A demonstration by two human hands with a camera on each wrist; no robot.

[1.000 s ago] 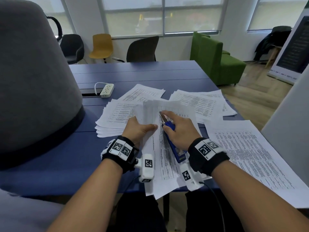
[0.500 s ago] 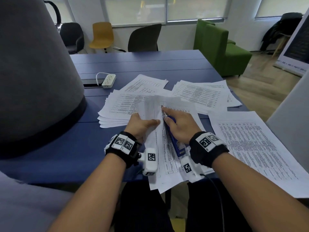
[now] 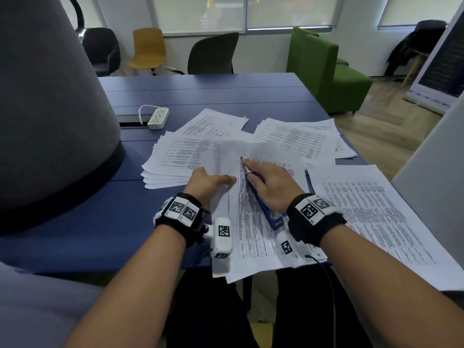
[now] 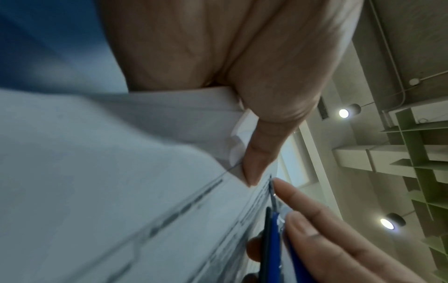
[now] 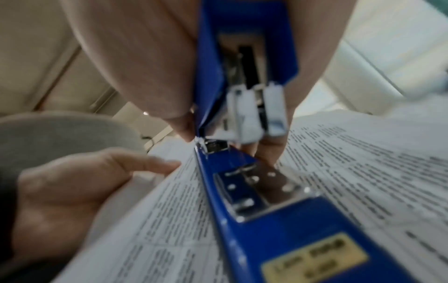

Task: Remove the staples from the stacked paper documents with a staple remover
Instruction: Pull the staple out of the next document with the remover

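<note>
A printed, stapled document lies over the near edge of the blue table. My left hand pinches its turned-back top pages, which are blurred; the thumb presses on the fold. My right hand grips a blue staple remover that lies flat on the page. The index finger stretches along it toward the metal tip near the page's top left corner. The right wrist view shows the blue body on the print. I cannot make out the staple.
More paper stacks lie to the left, behind, at the back right and at the right. A white power strip sits at the back left. A large grey cone-shaped object fills the left side.
My left hand has swung the lifted pages further to the left, and they now blur. The right hand and the remover have stayed at the page's top corner. The camera has tilted down.
</note>
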